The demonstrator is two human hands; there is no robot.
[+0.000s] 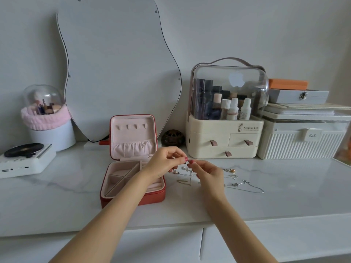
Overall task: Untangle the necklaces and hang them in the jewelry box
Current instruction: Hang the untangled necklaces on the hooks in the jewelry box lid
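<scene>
An open red jewelry box point(133, 198) with a pink lining stands on the white marble top; its upright lid point(133, 135) carries a row of small hooks and a gathered pocket. Right of the box, my left hand point(163, 164) and my right hand point(207, 173) meet just above the table. Both pinch a thin necklace chain point(190, 177) that hangs down between the fingertips. Several more thin necklaces point(241, 185) with small pendants lie tangled on the table under and to the right of my hands.
A cream cosmetics organiser point(224, 137) with drawers and a ribbed white storage box point(303, 141) stand at the back right. A wavy mirror point(117, 63) leans on the wall. A small turntable-shaped device point(24, 158) and a domed brush holder point(47, 118) sit at the left.
</scene>
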